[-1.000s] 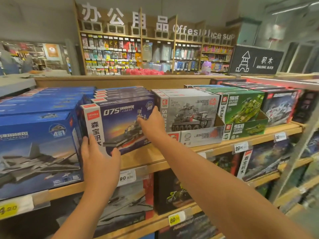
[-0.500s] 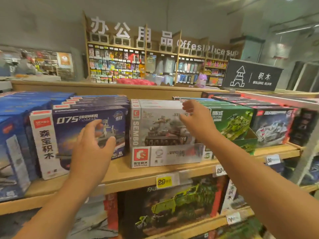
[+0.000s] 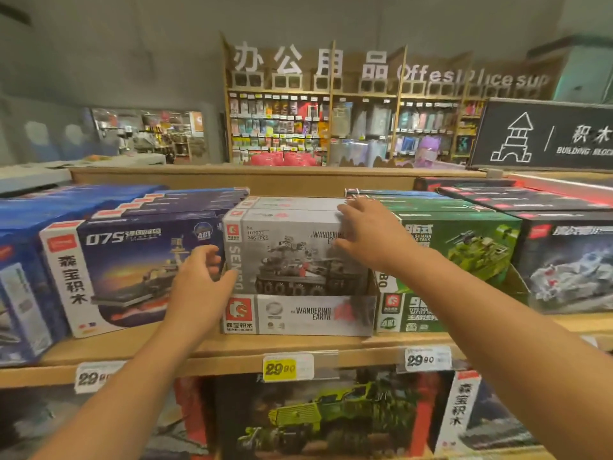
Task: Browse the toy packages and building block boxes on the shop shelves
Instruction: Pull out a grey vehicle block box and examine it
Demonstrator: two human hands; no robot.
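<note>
Both my bare arms reach out in front of me. My left hand [image 3: 199, 287] is down low, with the fingers a little bent and the thumb spread out to the side. It holds nothing. My right hand [image 3: 368, 234] is up higher and farther out. Its fingers are nearly straight and point to the left, palm down.

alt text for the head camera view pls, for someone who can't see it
Two bare hands reach for a grey tank block box on a wooden shop shelf: the right hand at its top right corner, the left hand at its left edge. A blue ship box and a green tank box flank it.
</note>
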